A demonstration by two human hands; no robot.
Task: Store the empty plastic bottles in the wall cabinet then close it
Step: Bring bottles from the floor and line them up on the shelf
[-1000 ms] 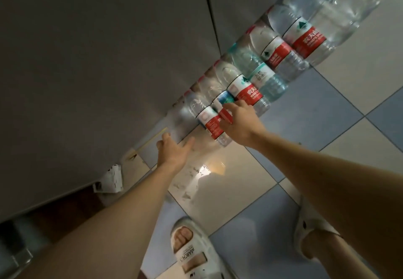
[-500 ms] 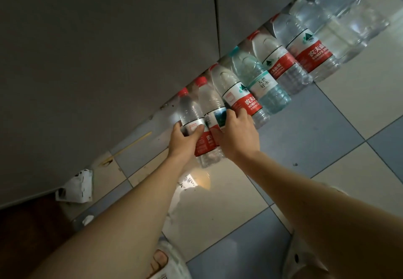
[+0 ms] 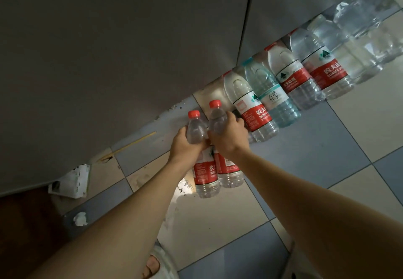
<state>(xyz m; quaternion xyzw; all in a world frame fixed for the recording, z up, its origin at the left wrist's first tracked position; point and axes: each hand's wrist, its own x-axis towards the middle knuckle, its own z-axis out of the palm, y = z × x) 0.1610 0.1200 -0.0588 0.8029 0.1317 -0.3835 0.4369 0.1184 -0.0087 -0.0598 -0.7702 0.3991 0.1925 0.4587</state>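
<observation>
Head view looks down at two small red-capped bottles held side by side just above the tiled floor (image 3: 305, 147), close to the foot of the grey cabinet front. The left hand (image 3: 185, 145) has its fingers curled round the neck and shoulder of the left bottle (image 3: 202, 165); the right hand (image 3: 226, 134) is wrapped likewise round the right bottle (image 3: 227, 169). Both bottles look clear and empty, caps pointing toward the cabinet, red labels below the hands, and they touch each other.

Judging by this, the step in hand is the pick-up: the first pair is lifted out of the row, and nothing is stored yet. The next move calls for carrying the pair up to the wall cabinet, and since both cabinet doors (image 3: 130, 49) in view are closed (the seam (image 3: 246, 16) between them runs unbroken), one hand will likely have to free itself, or tuck both bottles into one grip, to open a door first. Whether these doors belong to the wall cabinet meant by the task I cannot tell.

Along the floor's edge under the cabinet stands the rest of the row (image 3: 294, 82): larger bottles leaning against the doors, several with red labels, one pale teal, and clear unlabelled ones toward the far right. All appear empty, though those at the far end are too blurred to tell. A crumpled white carton (image 3: 72, 182) lies by the cabinet's left corner, and a sandalled foot (image 3: 152, 265) shows at the bottom edge.
</observation>
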